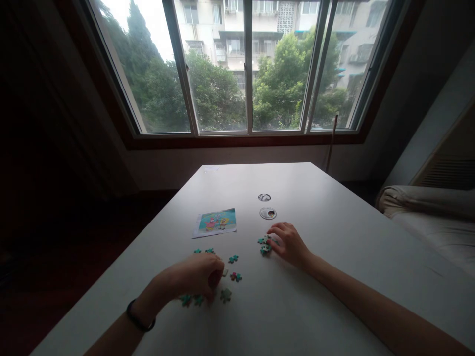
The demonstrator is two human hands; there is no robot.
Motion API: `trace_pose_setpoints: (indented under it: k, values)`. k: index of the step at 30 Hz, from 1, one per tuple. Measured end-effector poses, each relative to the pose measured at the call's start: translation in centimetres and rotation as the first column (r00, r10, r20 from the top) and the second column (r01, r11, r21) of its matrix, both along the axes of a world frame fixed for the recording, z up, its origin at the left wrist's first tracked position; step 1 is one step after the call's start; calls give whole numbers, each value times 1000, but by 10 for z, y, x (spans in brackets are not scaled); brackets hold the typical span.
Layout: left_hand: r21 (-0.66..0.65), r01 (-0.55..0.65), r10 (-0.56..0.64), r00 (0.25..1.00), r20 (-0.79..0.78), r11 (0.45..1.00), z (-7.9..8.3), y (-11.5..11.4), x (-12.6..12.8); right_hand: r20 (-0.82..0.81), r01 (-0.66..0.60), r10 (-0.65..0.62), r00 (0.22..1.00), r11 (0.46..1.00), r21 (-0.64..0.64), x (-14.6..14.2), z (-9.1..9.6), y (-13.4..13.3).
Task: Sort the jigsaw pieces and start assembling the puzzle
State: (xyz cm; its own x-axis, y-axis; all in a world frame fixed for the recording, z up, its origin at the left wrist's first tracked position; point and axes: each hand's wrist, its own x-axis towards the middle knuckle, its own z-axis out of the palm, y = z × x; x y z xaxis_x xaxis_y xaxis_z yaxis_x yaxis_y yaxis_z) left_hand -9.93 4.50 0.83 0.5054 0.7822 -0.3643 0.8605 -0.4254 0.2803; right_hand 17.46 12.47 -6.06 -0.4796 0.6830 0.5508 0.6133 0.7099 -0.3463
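Observation:
My left hand (202,273), a dark band (140,316) on its wrist, is over a scatter of jigsaw puzzle pieces. Its fingers curl downward and close together; what they hold, if anything, is hidden. Around it lie a pale piece (225,295), green pieces (198,299), a red-and-green pair (235,277) and a teal pair (233,258). Farther right, my right hand (290,244) bends its thumb and fingers around a puzzle piece at the edge of a small cluster of teal pieces (264,247). Its palm partly covers that side of the cluster.
A colourful cartoon picture sheet (217,221) lies beyond the left-hand pieces. Two round flat items (267,213) (264,197) rest farther back on the white table (319,306). A window (247,74) is ahead, and a covered sofa (426,212) stands at the right.

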Motion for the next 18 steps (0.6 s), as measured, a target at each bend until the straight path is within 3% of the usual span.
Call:
trace_pose_setpoints:
  k: [4, 8, 13, 18]
  values:
    - [3, 3, -3, 1000, 7, 1000, 1, -1, -2, -42, -19, 19, 999, 1000, 0, 0, 0, 0]
    - [33, 13, -16, 993, 113, 999, 8, 1, 2, -79, -32, 32, 996, 999, -3, -1, 1, -1]
    - [127, -109, 62, 942, 329, 986, 9, 7, 7, -80, -58, 58, 995, 998, 12, -2, 3, -3]
    - [31, -157, 122, 864, 488, 987, 6, 10, 7, -76, -71, 73, 994, 997, 25, -2, 2, -4]
